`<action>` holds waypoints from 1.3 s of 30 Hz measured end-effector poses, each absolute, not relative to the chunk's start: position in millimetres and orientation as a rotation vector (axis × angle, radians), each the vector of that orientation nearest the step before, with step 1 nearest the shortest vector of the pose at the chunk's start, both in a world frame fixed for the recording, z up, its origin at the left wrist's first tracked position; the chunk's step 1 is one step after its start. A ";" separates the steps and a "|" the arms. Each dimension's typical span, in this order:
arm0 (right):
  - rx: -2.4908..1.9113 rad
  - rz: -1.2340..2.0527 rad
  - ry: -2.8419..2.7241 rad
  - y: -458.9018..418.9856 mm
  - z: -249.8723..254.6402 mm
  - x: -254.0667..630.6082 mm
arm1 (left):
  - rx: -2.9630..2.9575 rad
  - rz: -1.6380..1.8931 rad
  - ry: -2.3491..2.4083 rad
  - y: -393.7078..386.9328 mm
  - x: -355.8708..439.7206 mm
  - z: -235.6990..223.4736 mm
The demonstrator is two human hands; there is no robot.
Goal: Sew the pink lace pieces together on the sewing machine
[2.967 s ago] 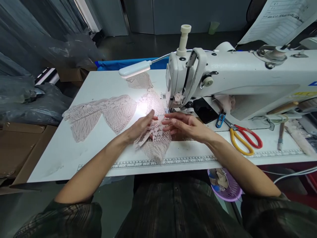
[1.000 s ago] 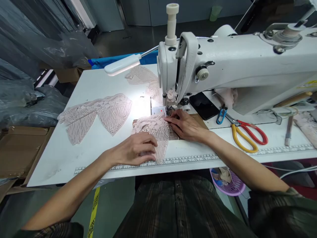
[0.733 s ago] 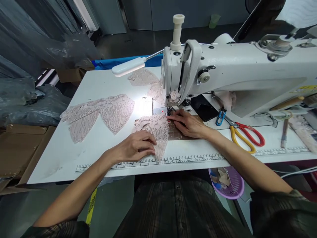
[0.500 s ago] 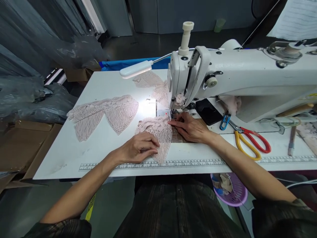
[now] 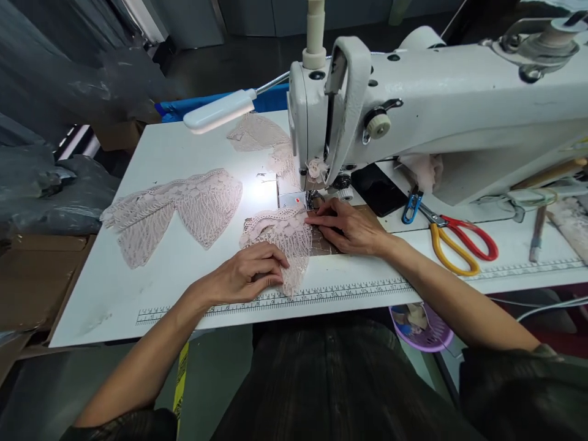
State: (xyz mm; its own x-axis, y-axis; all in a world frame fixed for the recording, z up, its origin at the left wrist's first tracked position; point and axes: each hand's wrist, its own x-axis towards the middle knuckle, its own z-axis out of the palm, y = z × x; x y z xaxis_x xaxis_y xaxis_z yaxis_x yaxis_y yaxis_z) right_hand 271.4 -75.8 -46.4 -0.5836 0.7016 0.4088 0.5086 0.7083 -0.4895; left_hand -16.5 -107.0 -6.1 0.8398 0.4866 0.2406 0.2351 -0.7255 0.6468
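Observation:
A pale pink lace piece [image 5: 280, 236] lies on the white table [image 5: 184, 269] in front of the needle of a white sewing machine [image 5: 413, 104]. My left hand [image 5: 245, 275] rests on the lace's near end, fingers curled and pressing it to the table. My right hand [image 5: 344, 226] lies flat on the lace's right edge just before the presser foot [image 5: 312, 197], fingers stretched toward the needle. A brown patch of the table shows under that hand.
More pink lace pieces [image 5: 174, 208] lie spread at the left, another [image 5: 257, 135] behind the machine's lamp [image 5: 218, 111]. Red-and-yellow scissors [image 5: 459, 242], blue snips [image 5: 410, 207] and a black phone [image 5: 376, 188] lie right of the needle. A purple basket [image 5: 420, 327] hangs below the table edge.
Three seconds ago both hands held the lace bunched together. Since then the left hand has come back to the lace's near end and the right hand has stayed by the needle.

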 end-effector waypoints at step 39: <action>-0.918 0.410 -2.506 -94.3 -29.7 271.8 | 3.069 0.623 0.536 -92.1 17.0 -4.5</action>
State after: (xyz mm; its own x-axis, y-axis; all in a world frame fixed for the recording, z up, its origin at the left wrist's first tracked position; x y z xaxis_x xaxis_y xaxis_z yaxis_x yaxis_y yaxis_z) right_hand 271.8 -94.3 -29.7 -0.6843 0.6654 0.2982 0.5357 0.7362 -0.4135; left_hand 17.0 -92.1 -4.5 0.8662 0.3187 0.3850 0.3325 -0.9425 0.0320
